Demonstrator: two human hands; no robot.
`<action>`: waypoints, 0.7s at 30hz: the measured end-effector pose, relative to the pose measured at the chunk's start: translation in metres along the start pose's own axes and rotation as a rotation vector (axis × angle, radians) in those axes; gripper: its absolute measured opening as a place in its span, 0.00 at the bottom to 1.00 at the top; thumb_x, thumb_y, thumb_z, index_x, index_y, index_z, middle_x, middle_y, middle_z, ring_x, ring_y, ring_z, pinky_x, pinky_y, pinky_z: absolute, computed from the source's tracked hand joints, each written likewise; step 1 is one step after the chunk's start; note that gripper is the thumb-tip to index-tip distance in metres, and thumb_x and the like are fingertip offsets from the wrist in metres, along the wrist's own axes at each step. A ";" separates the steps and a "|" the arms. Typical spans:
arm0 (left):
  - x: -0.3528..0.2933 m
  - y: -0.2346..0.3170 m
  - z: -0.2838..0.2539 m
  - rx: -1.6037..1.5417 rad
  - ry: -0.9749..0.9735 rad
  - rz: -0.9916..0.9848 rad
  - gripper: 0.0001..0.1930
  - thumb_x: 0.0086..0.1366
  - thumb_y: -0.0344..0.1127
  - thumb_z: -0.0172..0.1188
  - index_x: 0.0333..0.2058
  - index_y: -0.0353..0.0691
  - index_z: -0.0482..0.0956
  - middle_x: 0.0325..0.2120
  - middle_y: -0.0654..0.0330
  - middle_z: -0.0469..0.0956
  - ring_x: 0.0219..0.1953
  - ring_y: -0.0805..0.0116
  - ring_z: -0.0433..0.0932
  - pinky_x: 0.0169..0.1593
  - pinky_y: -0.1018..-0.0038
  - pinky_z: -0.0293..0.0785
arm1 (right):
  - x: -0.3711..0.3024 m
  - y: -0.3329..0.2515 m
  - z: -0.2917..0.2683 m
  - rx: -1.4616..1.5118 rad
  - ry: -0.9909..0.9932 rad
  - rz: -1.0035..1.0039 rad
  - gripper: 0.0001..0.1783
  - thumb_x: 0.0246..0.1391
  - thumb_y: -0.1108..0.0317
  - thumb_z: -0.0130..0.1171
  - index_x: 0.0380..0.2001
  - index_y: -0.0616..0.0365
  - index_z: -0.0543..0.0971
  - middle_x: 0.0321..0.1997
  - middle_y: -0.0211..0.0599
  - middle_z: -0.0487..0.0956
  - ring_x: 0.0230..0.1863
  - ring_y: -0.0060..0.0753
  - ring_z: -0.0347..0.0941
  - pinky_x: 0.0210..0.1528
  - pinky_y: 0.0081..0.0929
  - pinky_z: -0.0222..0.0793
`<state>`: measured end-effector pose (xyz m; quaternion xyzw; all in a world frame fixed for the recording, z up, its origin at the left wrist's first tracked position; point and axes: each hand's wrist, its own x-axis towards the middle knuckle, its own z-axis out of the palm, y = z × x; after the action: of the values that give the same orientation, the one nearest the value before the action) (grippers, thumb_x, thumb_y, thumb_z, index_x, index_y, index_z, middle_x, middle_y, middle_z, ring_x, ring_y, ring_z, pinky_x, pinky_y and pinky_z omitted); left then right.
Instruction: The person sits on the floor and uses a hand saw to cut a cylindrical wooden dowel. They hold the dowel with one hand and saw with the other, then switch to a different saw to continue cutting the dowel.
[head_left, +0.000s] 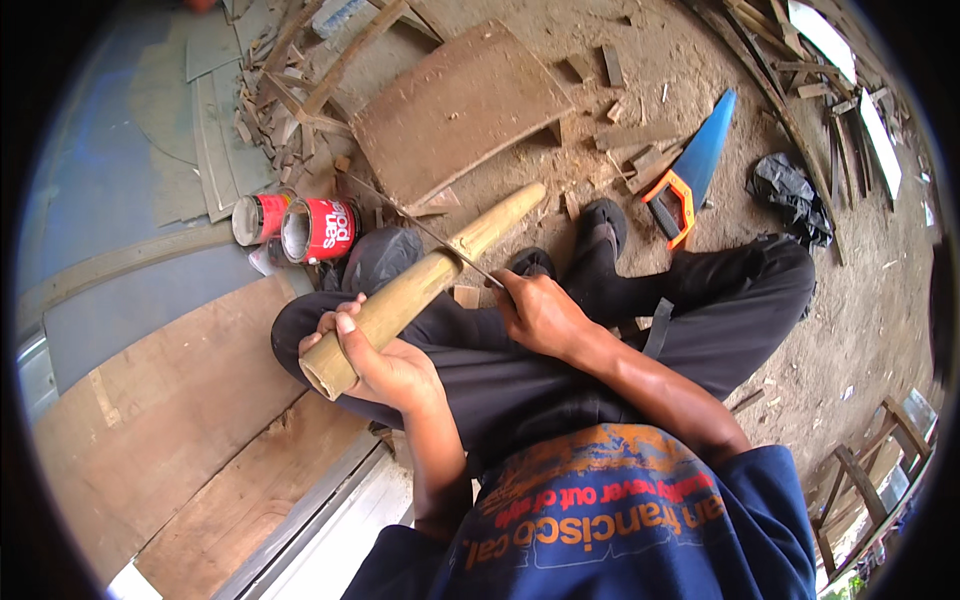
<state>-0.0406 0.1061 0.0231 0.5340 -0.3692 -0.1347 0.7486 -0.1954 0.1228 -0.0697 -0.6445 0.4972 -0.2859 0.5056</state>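
A thick yellow-green bamboo pole (405,290) lies slanted over my lap, its hollow cut end toward me and its narrower end pointing far right. My left hand (375,362) is closed round the pole near the hollow end, thumb on top. Across the pole's middle, at a node, rests a long thin metal blade (418,222) seen nearly edge-on. My right hand (540,312) is closed on the near end of this blade, just right of the pole. The fingers hide its handle, and I cannot make out whether the edge is toothed.
A blue handsaw (690,165) with an orange-black handle lies on the dirt floor. Beyond my knees stands a low wooden board (460,110). Two red cans (325,230) (262,217) sit left, beside plywood sheets (170,390). Wood scraps and a black plastic bag (790,195) lie around.
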 end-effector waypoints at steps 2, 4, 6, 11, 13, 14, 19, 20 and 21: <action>-0.003 0.001 0.003 0.024 -0.035 0.024 0.11 0.64 0.26 0.57 0.40 0.37 0.63 0.30 0.58 0.72 0.36 0.66 0.75 0.47 0.65 0.75 | -0.003 -0.008 0.002 0.029 0.040 -0.112 0.17 0.54 0.76 0.54 0.48 0.68 0.74 0.28 0.62 0.78 0.32 0.63 0.77 0.35 0.51 0.74; -0.004 0.002 0.003 0.028 -0.030 0.024 0.11 0.64 0.26 0.57 0.39 0.37 0.63 0.30 0.58 0.72 0.36 0.67 0.75 0.47 0.65 0.75 | -0.003 0.005 0.003 -0.040 0.064 -0.004 0.16 0.54 0.75 0.55 0.46 0.69 0.74 0.28 0.61 0.78 0.33 0.63 0.77 0.36 0.51 0.74; -0.004 0.002 0.001 0.012 0.015 -0.001 0.11 0.64 0.26 0.57 0.39 0.37 0.63 0.30 0.59 0.72 0.35 0.67 0.75 0.47 0.65 0.75 | -0.005 0.017 0.005 -0.082 -0.012 0.073 0.16 0.54 0.75 0.55 0.46 0.67 0.75 0.27 0.61 0.78 0.32 0.63 0.77 0.36 0.51 0.74; -0.004 0.004 0.002 0.020 0.001 0.015 0.11 0.64 0.25 0.57 0.40 0.37 0.64 0.31 0.59 0.71 0.35 0.67 0.75 0.47 0.65 0.74 | -0.004 0.009 0.012 -0.039 0.087 -0.030 0.15 0.54 0.76 0.54 0.45 0.66 0.75 0.26 0.61 0.78 0.32 0.63 0.77 0.35 0.52 0.73; -0.004 0.001 -0.005 0.013 -0.017 0.016 0.11 0.63 0.24 0.57 0.40 0.37 0.64 0.32 0.59 0.71 0.36 0.67 0.75 0.47 0.65 0.74 | -0.008 0.006 0.013 -0.060 0.012 0.005 0.15 0.54 0.76 0.55 0.46 0.68 0.75 0.27 0.61 0.78 0.32 0.63 0.77 0.35 0.51 0.73; -0.002 0.001 -0.004 0.010 0.004 0.007 0.11 0.63 0.24 0.57 0.40 0.37 0.64 0.32 0.59 0.71 0.36 0.67 0.75 0.47 0.65 0.74 | -0.007 0.001 0.011 -0.040 0.045 -0.023 0.15 0.53 0.75 0.54 0.45 0.67 0.75 0.27 0.61 0.78 0.32 0.64 0.77 0.35 0.53 0.73; -0.001 0.003 0.001 0.019 0.006 -0.006 0.11 0.63 0.24 0.58 0.40 0.38 0.65 0.33 0.59 0.71 0.36 0.67 0.74 0.48 0.65 0.74 | -0.010 0.008 0.014 -0.032 0.102 -0.017 0.18 0.52 0.75 0.54 0.47 0.67 0.74 0.25 0.62 0.79 0.30 0.65 0.78 0.35 0.55 0.74; -0.001 0.002 0.005 0.017 -0.004 0.000 0.11 0.63 0.24 0.57 0.40 0.38 0.65 0.33 0.59 0.71 0.37 0.67 0.74 0.48 0.65 0.74 | -0.007 0.018 0.011 -0.086 0.051 0.047 0.18 0.51 0.75 0.54 0.47 0.67 0.73 0.25 0.62 0.79 0.30 0.65 0.77 0.35 0.55 0.74; 0.000 0.002 0.004 0.004 0.006 0.004 0.11 0.63 0.23 0.57 0.40 0.37 0.64 0.34 0.59 0.71 0.37 0.67 0.74 0.48 0.65 0.74 | -0.007 0.024 0.010 -0.060 0.039 0.027 0.19 0.51 0.76 0.53 0.48 0.68 0.74 0.24 0.62 0.78 0.30 0.65 0.77 0.35 0.54 0.74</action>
<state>-0.0436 0.1036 0.0258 0.5350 -0.3683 -0.1310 0.7489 -0.1973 0.1332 -0.0948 -0.6469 0.5239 -0.2767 0.4801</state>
